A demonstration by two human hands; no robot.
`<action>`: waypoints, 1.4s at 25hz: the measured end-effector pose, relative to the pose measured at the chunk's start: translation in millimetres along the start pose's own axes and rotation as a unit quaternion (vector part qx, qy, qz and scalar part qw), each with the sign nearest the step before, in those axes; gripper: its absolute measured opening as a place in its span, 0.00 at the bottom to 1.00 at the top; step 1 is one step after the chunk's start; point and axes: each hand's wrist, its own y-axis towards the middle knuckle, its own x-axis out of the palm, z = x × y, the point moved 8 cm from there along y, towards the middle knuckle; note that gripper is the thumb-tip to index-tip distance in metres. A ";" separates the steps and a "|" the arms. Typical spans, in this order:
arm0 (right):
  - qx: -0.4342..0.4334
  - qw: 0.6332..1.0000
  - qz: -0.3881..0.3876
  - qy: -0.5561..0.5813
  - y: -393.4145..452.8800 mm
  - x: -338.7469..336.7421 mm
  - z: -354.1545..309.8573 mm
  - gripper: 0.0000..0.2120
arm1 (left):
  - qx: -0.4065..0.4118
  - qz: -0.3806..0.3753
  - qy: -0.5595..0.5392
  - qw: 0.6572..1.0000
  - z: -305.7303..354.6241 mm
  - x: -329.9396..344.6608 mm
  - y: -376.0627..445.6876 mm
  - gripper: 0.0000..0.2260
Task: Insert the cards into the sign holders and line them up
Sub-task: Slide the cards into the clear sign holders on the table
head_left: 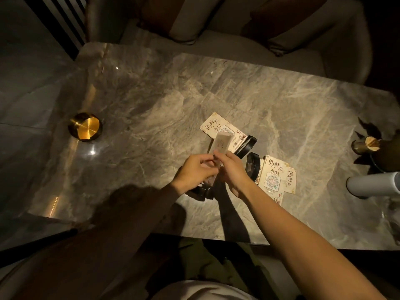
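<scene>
Both hands meet over the middle of the marble table (151, 100). My left hand (194, 172) and my right hand (234, 169) together hold a clear sign holder (220, 144) with a card in it, tilted away from me; its black base (203, 191) shows below my hands. A card marked 卡10 (213, 125) lies flat just beyond. Two more black-based holders (246, 146) (252, 165) lie to the right. A card marked 卡03 (273, 174) and another card (290, 180) lie further right.
A round brass dish (85, 126) sits at the table's left. A small pot with a gold top (368, 145) and a white cylinder (372, 184) stand at the right edge. A cushioned sofa (238, 46) runs behind the table.
</scene>
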 end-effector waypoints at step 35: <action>-0.106 0.970 -0.040 -0.215 26.5 19.1 -75.9 0.18 | -0.129 0.244 -0.033 0.961 -52.3 -97.5 5.3 0.14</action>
